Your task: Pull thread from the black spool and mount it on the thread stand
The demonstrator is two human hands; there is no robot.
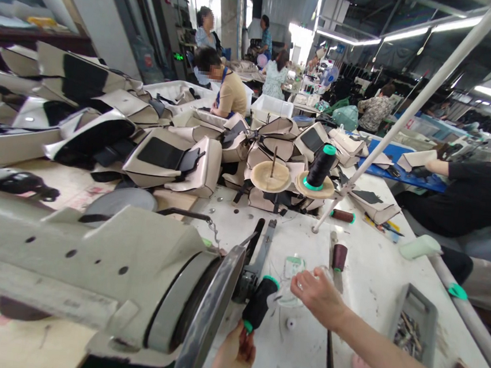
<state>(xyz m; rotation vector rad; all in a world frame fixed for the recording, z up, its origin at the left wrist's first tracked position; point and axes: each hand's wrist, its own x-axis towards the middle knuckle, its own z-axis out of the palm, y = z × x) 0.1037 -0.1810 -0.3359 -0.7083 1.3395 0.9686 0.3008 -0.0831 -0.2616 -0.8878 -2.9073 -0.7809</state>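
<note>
My left hand point(236, 350) is closed around the lower end of a black thread spool point(260, 304) with green ends, tilted beside the machine's handwheel point(210, 319). To its right, my right hand point(315, 294) has its fingers curled in on what looks like clear plastic film point(275, 300), which hangs toward the spool. The fingers partly hide it. Just behind that hand lies a clear wrapper with green print point(294, 265). A small white bobbin-like piece point(290, 323) sits on the white tabletop below the hands.
The large sewing machine point(81, 266) fills the left. Beyond it are piled beige-and-black bag pieces point(165, 156). A thread stand pole point(388, 140), another black spool point(320, 167), a maroon spool point(340, 257) and a grey tray of metal parts point(426, 317) surround the hands. A co-worker point(484, 184) sits at right.
</note>
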